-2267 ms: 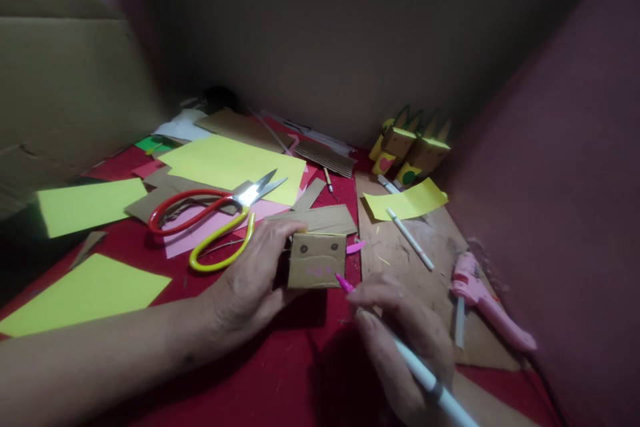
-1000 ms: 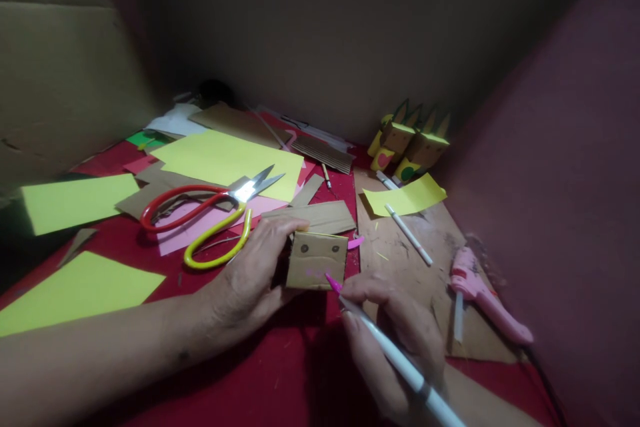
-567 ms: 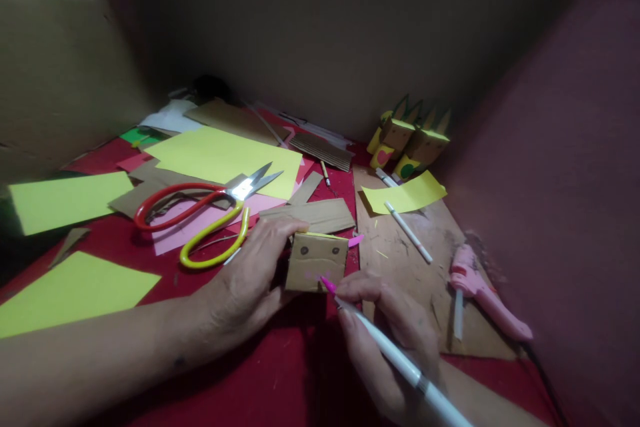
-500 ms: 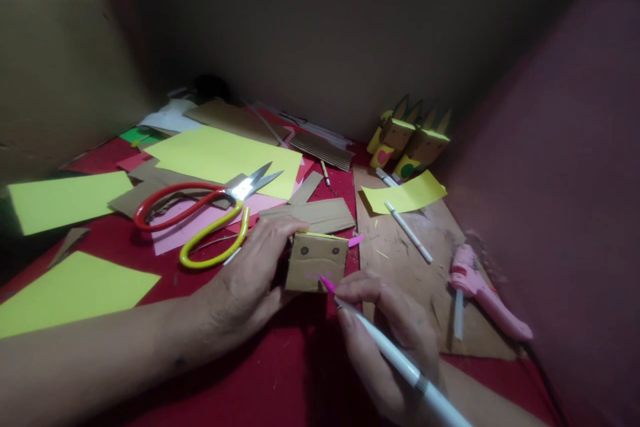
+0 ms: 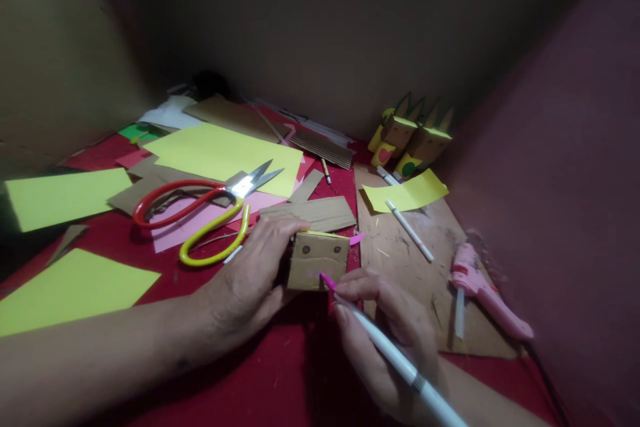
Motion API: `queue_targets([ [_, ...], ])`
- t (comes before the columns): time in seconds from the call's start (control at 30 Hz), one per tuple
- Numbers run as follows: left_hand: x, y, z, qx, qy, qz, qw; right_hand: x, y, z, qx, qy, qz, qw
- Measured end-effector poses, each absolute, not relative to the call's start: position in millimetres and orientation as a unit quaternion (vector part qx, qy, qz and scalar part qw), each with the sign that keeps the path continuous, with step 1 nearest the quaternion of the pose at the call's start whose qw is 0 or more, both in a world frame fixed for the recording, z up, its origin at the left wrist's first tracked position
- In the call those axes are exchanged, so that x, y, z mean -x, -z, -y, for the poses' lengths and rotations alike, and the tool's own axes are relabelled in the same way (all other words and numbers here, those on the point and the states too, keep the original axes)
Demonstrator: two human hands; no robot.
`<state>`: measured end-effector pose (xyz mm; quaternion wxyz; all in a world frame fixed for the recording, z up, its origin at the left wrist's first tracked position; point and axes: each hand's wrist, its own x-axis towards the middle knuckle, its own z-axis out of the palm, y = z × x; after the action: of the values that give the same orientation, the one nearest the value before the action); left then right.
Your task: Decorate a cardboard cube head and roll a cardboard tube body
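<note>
**Pink marker tip on the cardboard face**

My left hand [image 5: 250,280] is clamped on the small cardboard block [image 5: 319,259], with my thumb along its top edge and the other fingers hidden behind its left side. The block sits just below the middle of the frame on the red counter [image 5: 280,373]. Its front is turned toward me and shows two dark dots for eyes, a thin curved line between them, and faint pink marks low down.

My right hand [image 5: 395,337], at the lower right, is closed around a pink-tipped marker [image 5: 395,359]. The marker's white barrel runs off toward the bottom right edge, and its tip touches the lower front of the block.

Left of the block lie scissors [image 5: 245,187] with one red and one yellow handle, blades slightly apart, resting on pink paper [image 5: 173,233]. Yellow paper sheets [image 5: 225,157] are spread across the left half of the frame.

To the right, a scuffed cardboard mat [image 5: 407,280] carries a white pen [image 5: 410,232] and a pink glue gun [image 5: 487,300]. In the upper right, against the wall, stand cardboard figures [image 5: 413,140] with yellow tops.
</note>
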<state>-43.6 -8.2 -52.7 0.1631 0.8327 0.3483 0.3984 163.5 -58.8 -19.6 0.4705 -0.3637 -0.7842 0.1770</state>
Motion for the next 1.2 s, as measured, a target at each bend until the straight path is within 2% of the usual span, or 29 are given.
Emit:
queue_targets([
  [1.2,41.9,53.3,9.3,-0.834,-0.393,-0.356,0.151,-161.1,20.5,60.4,0.376,-0.179,0.774,0.477],
])
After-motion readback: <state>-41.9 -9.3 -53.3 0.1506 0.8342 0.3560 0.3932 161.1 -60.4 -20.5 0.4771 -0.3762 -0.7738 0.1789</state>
